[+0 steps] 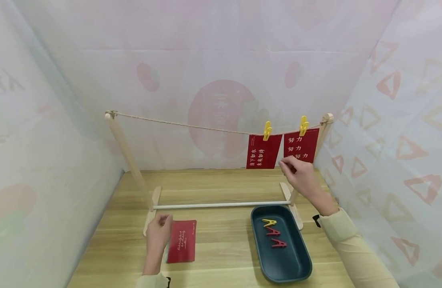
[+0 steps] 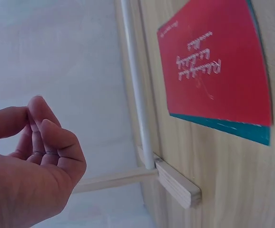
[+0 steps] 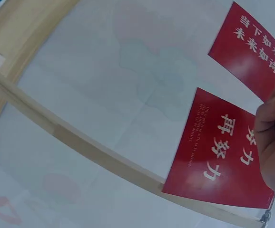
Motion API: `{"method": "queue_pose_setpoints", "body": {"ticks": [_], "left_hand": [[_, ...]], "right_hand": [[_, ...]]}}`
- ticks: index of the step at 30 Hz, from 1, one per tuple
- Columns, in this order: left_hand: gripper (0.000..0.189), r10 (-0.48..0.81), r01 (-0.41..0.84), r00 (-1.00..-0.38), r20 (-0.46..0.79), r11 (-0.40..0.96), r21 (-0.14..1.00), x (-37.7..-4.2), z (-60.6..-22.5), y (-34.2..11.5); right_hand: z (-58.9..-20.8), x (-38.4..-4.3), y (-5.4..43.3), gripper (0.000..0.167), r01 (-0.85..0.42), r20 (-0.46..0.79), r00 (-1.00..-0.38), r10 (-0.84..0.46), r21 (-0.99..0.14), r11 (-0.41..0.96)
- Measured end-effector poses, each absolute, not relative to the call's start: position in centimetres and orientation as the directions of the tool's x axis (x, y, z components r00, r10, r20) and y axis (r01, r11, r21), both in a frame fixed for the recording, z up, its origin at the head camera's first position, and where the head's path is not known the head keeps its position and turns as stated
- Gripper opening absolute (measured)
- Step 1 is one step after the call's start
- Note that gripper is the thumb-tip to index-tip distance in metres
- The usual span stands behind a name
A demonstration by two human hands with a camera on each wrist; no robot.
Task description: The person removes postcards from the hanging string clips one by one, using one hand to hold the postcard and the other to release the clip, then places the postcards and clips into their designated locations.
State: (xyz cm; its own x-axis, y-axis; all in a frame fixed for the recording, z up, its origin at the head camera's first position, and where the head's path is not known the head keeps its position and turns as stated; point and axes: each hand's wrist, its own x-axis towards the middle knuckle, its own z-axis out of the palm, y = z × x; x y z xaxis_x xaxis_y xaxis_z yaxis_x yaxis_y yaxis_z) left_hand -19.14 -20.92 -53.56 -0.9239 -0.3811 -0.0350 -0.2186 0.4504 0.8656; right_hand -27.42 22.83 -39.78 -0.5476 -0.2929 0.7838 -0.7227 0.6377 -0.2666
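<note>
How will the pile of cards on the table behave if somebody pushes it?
The pile of cards may slide apart, since a teal card juts out below. Each is probably light and fairly stiff: similar hanging cards look flat, each under one yellow clip.

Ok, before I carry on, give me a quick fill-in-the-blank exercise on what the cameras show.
1. The colour of both clothespins on the rope, above the hanging cards, is ____.
2. Counted together, the loose clothespins in the tray number ____.
3. The card stack on the table lies beside the person's ____ hand.

Missing words: yellow; three; left.
</note>
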Motion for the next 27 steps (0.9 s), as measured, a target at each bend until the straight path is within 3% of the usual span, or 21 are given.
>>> {"method": "queue_pose_setpoints", "body": {"ticks": [9,20,27], "left_hand": [[0.023,-0.363,-0.139,-0.932,0.011,0.385,0.912,-20.0,-52.7,-19.4],[0.025,-0.294,-0.107,-0.956,-0.014,0.305,0.946,-21.0,-51.8,-16.5],[0.022,-0.251,-0.046,-0.967,0.033,0.301,0.953,-21.9,-51.1,-14.8]], "right_hand": [[-37.1,-28.1,22.4,0.011,-0.756,0.853,-0.467,-0.232,-0.250,0.605],[-33.9,-28.6,21.9,0.004,-0.760,0.880,-0.435,-0.188,-0.247,0.601],[-32.6,-29.2,21.6,0.006,-0.768,0.892,-0.416,-0.177,-0.240,0.594]]}}
